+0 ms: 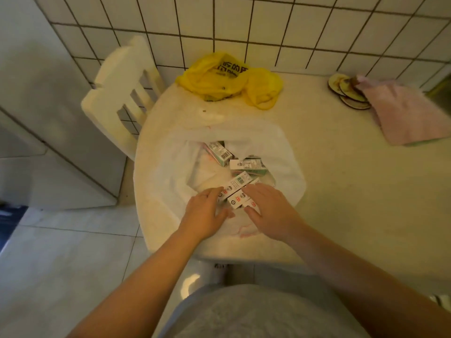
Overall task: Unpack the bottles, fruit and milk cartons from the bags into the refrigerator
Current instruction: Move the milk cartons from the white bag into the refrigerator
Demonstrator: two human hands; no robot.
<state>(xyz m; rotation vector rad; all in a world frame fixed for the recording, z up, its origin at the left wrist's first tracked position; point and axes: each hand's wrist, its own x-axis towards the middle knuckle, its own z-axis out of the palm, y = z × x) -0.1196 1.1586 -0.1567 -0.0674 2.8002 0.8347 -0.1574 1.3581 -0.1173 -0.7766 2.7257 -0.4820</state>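
- I see the left grip (203, 212) just below the middle of the frame. Its fingers are loosely spread and laid on the left end of a cluster of milk cartons (234, 191), and the thumb points right along the cluster's near edge.
- The right grip (269, 211) mirrors it. Its fingers lie nearly straight over the right end of the same cluster, and the thumb reaches left.
- Neither grip has closed round a carton; both are open and touching, with the cluster lying between them.
- The cluster sits in the near part of a white plastic bag (170, 181), which is spread wide open on the worktop (341, 191).
- Further up in the bag, apart from both grips, a second carton (246, 165) lies on its side. A third carton (217, 150) is tilted at the far rim of the opening.
- A crumpled yellow bag (219, 76) lies at the far edge of the worktop, above the middle of the frame, against the tiled wall (292, 25).
- The refrigerator (56, 132) stands at the left of the frame, well apart from the cartons, with its door shut.
- A white chair (117, 93) stands between the refrigerator and the worktop.
- At the upper right, a pink cloth (405, 113) partly covers a few round discs (346, 90).
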